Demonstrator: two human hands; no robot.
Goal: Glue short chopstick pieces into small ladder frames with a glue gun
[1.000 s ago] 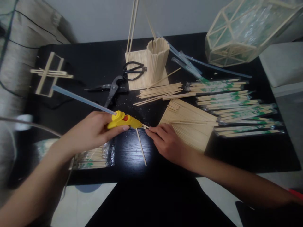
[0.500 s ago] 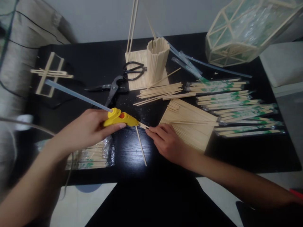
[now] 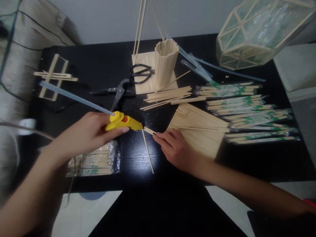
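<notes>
Left hand [image 3: 90, 135] has its fingers wrapped tight around the yellow glue gun [image 3: 124, 122], nozzle right at a short bamboo piece [image 3: 149, 131]. Right hand [image 3: 175, 148] pinches that piece in its fingertips, low over the black table [image 3: 133, 161], beside a long skewer [image 3: 148, 151].

A single camera worn on the person's head looks forward and steeply down onto a black table [image 3: 138, 161]. It sits close, so both forearms enter from the lower corners of the frame, and the left hand [image 3: 89, 133] and right hand [image 3: 176, 148] meet near the centre. The table's far edge and a pale wall [image 3: 103, 19] cross the top, and pale floor [image 3: 84, 214] shows along the bottom.
</notes>
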